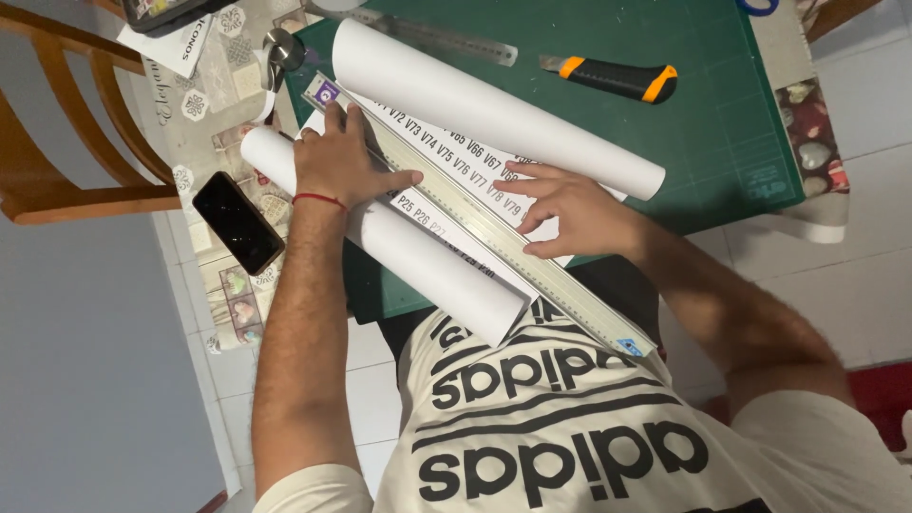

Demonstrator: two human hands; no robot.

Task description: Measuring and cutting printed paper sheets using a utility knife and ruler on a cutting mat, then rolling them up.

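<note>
- The sheet (446, 157) is white paper printed with rows of black codes, and both its ends curl into rolls.
- A long pale ruler (494, 233) lies slantwise across the flat middle of the sheet.
- The left hand (337, 161) lies flat, palm down, fingers spread, on the ruler's far end and the near roll (408, 256) beneath it.
- The right hand (570, 209) rests with fingers spread, fingertips on the sheet and ruler.
- The far roll (494, 104) lies just beyond both hands.
- Beyond the right hand, well apart, a knife (613, 78) with a black and orange handle lies on the green mat (722, 123).
- A dark phone (237, 223) lies just left of the left wrist.
</note>
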